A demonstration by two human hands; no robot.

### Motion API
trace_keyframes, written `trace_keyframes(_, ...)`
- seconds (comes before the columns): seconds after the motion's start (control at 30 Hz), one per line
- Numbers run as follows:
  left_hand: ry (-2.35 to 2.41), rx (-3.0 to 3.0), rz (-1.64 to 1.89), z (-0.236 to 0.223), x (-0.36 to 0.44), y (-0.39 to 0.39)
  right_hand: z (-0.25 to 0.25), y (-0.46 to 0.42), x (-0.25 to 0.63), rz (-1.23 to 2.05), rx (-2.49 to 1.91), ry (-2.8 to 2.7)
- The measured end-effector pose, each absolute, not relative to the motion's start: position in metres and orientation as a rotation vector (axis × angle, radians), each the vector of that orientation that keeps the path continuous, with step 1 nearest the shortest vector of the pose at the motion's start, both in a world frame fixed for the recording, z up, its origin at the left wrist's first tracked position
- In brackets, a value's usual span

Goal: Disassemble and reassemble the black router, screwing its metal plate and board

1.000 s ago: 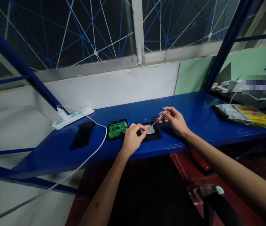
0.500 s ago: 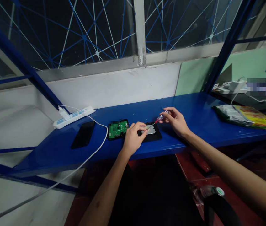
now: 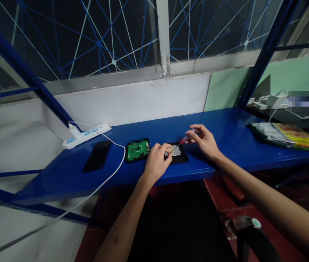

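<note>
In my right hand (image 3: 204, 142) I hold a screwdriver (image 3: 187, 137) with a clear and red handle, fingers closed round it. Its thin shaft slants down to the left and reaches the fingertips of my left hand (image 3: 156, 160). Those fingertips are pinched together over a silver metal plate (image 3: 175, 151), and what they grip is too small to make out. The plate lies on a flat black case part (image 3: 184, 157), partly covered by my left hand. Just left of that hand, a green circuit board (image 3: 140, 149) sits in a black case.
A black phone (image 3: 97, 156) lies on the blue table (image 3: 225, 145), below a white power strip (image 3: 89, 136). A white cable (image 3: 113, 174) curves from the strip over the front edge. At right lies a shiny yellow and silver bag (image 3: 285, 135).
My left hand has shifted very slightly and its fingers have curled a little over the plate. The screwdriver stays tilted the same way in my right hand.
</note>
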State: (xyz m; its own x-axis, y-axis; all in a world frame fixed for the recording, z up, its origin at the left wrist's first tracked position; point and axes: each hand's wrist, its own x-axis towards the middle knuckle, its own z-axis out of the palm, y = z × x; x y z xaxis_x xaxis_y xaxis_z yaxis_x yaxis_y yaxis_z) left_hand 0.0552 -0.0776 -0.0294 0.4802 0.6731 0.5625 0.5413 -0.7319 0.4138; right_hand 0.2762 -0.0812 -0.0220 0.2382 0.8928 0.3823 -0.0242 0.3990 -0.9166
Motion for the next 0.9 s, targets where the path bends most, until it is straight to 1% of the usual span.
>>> trace_keyframes(0.63,1.128,2.819,1.015,-0.028,0.059,-0.084,-0.024,-0.079,0.277,0.743,-0.922,-1.194)
trace_keyframes(0.9,1.255,2.748,1.133,-0.024,0.052,-0.087,-0.03,-0.074,0.285,0.367,-0.989,-1.158)
